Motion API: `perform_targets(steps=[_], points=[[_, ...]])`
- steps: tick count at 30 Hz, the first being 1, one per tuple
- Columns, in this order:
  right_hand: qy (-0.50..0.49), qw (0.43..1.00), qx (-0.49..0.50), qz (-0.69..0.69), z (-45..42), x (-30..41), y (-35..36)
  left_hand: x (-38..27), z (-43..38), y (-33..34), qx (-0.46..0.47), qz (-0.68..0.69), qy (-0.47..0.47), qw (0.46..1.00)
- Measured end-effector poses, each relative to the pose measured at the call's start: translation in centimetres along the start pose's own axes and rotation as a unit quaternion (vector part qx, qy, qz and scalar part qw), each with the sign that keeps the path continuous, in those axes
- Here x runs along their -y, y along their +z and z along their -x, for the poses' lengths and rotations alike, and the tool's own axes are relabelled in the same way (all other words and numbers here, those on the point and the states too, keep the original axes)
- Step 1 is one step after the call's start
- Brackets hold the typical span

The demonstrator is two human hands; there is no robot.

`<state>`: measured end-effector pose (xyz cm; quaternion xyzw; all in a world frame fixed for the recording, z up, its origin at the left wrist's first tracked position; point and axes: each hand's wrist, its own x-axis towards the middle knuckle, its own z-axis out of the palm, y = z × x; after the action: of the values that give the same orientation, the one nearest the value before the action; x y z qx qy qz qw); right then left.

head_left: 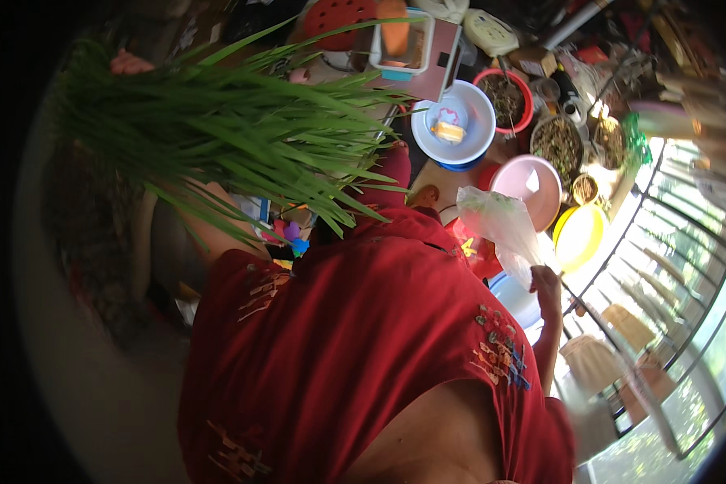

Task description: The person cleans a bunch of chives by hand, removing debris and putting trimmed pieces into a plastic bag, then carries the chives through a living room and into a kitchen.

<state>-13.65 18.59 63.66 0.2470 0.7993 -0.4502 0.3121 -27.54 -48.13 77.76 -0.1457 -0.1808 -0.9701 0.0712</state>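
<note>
A big bunch of long green leafy stalks [218,115] sweeps across the upper left. My left hand [131,62] grips it; only a few fingers show at its far edge, while the leaves hide the rest of the hand and part of the forearm. Low on the right side, my right hand [544,284] pinches the end of a translucent plastic bag [499,218]. The bag hangs over a red bag [481,254] and beside a pink basin [529,184], and some green shows inside it. Under my right hand is a pale blue basin [514,296].
A white basin [460,118] holds a yellowish block. Behind it stand a red-rimmed pot [505,100], a lidded-type plastic box [402,45] and a red perforated stool [339,21]. A yellow basin [581,236] sits near the metal window bars [665,224] on the right.
</note>
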Motion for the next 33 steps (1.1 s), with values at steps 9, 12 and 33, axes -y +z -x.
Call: perform_targets(steps=[9,12,33], points=[[-0.289,0.931,-0.221,0.01,-3.9,23.5,-7.1,-6.8,12.1,3.4,-0.039,-0.069,0.148,0.986],[-0.355,0.918,-0.173,0.045,-4.3,30.7,-6.9,-9.2,14.2,1.4,-0.05,-0.063,0.187,0.979],[-0.537,0.836,-0.029,0.108,-14.2,80.6,33.6,-39.8,13.6,-8.9,-0.13,-0.094,0.379,0.911]])
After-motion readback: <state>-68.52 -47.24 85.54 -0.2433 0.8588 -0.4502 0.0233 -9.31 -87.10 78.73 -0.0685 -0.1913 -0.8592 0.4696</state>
